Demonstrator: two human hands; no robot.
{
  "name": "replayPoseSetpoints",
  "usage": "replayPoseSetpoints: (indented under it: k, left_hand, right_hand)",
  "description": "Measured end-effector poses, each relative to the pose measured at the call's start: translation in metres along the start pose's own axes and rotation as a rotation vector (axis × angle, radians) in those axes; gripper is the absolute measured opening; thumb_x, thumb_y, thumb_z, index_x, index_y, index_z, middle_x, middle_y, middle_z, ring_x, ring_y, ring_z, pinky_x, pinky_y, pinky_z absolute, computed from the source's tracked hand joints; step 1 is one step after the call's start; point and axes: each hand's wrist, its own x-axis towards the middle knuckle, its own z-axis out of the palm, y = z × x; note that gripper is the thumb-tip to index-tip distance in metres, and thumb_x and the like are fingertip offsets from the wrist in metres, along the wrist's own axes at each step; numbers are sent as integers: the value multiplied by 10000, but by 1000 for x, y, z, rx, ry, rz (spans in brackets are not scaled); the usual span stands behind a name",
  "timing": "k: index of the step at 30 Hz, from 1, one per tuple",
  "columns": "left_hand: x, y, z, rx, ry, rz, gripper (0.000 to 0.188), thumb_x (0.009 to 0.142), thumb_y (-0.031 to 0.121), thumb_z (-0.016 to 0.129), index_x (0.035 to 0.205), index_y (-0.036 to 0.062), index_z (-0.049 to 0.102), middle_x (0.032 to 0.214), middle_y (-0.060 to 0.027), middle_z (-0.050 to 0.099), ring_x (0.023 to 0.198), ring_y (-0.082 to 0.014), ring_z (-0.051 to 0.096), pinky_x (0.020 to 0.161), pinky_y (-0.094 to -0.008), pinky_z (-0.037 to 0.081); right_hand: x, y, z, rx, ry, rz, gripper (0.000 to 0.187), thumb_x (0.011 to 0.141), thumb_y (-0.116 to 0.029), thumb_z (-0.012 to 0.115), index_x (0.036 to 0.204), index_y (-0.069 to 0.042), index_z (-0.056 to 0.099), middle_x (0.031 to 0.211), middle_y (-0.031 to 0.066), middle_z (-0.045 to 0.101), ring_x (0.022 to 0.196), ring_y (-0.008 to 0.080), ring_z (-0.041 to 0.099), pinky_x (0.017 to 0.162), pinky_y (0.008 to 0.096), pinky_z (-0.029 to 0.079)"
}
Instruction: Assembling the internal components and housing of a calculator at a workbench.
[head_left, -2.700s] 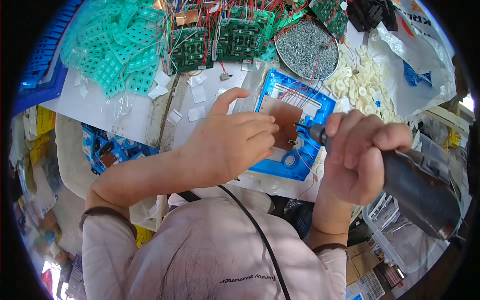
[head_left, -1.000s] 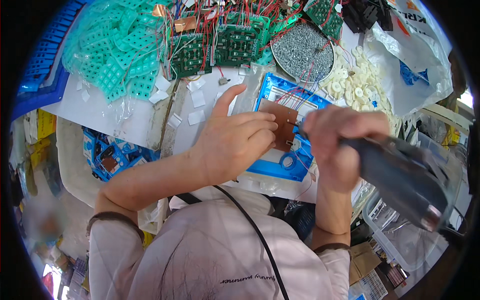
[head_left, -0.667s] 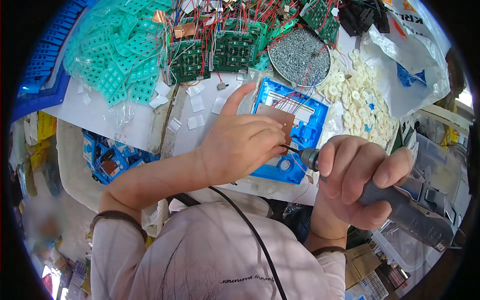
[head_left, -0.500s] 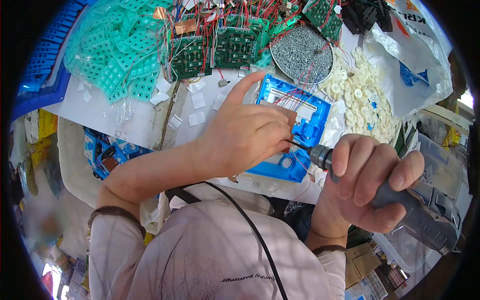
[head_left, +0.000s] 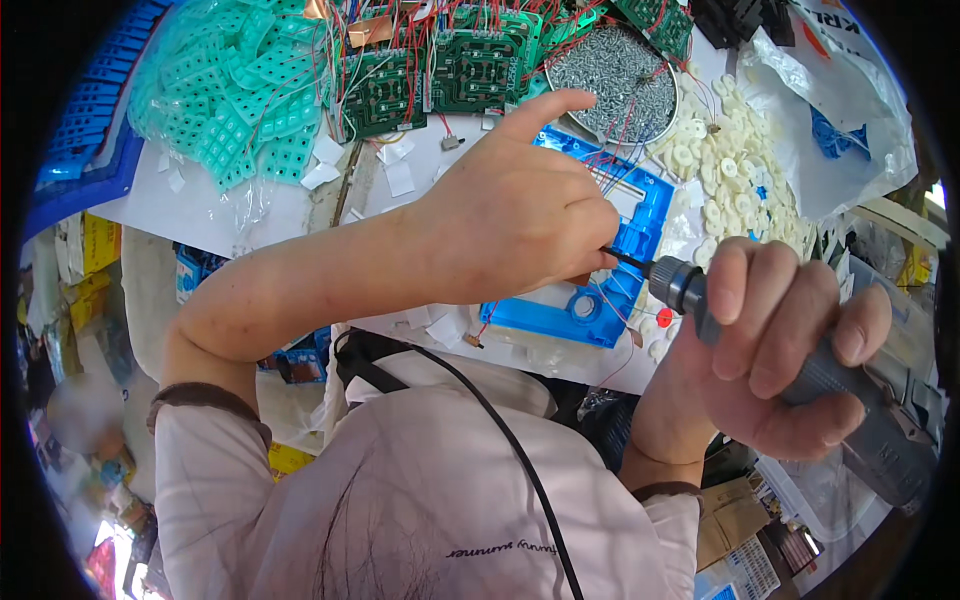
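Observation:
My right hand [head_left: 770, 340] is wrapped round a dark grey electric screwdriver [head_left: 678, 283], tilted with its thin bit pointing left. The bit's tip meets the fingertips of my left hand [head_left: 535, 215]. Those fingers are pinched together, and whatever they hold is hidden; one digit sticks out toward the far side. Beneath my left hand lies a blue plastic casing [head_left: 540, 318] with a round opening, pale strips and thin red and blue wires inside. A small brown edge shows just under the fingertips, mostly covered by the hand.
Beyond the casing stands a round dish of small screws [head_left: 615, 85]. White plastic pieces [head_left: 735, 175] are heaped to its right. Wired green circuit boards [head_left: 480, 70] and turquoise rubber keypads [head_left: 235, 110] lie at the far left. A plastic bag [head_left: 850, 100] sits far right.
Both hands and the screwdriver have shifted to the right. My left hand now covers nearly all of the brown piece that showed on the casing before.

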Motion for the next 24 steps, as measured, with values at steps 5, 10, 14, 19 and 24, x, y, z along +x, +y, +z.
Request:
replayPoseSetpoints:
  k: [5, 10, 14, 19, 24]
  left_hand:
    - [0, 0, -2, 49, -41, 18, 208, 720, 197, 834, 831, 132, 671, 835, 8, 706, 815, -162, 697, 1132, -561, 363]
    - [2, -3, -4, 22, 2, 24, 209, 710, 197, 837, 805, 131, 662, 800, 8, 682, 781, -172, 684, 1110, -560, 379]
    - [2, -3, -7, 56, -25, 33, 199, 722, 189, 832, 802, 131, 660, 790, 0, 667, 784, -170, 680, 1104, -552, 383]
    - [11, -3, -9, 66, -121, 100, 183, 754, 176, 814, 822, 117, 655, 791, -17, 654, 750, -176, 668, 1103, -548, 380]
    - [45, -66, -11, 110, -28, 37, 120, 796, 217, 741, 837, 146, 654, 818, -7, 605, 800, -190, 628, 1019, -535, 395]
  right_hand:
    - [-3, 0, 4, -47, -1, 20, 319, 947, -413, 682, 1125, -180, 556, 714, -62, 561, 624, 95, 513, 770, 317, 443]
    - [0, -3, 1, 2, -16, -2, 338, 937, -409, 699, 1150, -184, 565, 733, -60, 576, 633, 90, 517, 780, 311, 440]
    - [0, -4, 1, -7, -43, 46, 339, 943, -410, 691, 1156, -186, 553, 742, -55, 576, 650, 99, 514, 790, 327, 432]
    - [-2, -6, 0, -60, -46, 69, 321, 958, -406, 668, 1143, -181, 533, 728, -46, 550, 655, 114, 505, 795, 342, 431]
    - [-11, 2, -2, -107, -12, 70, 315, 966, -375, 657, 1142, -161, 506, 710, -27, 535, 638, 133, 505, 755, 354, 448]
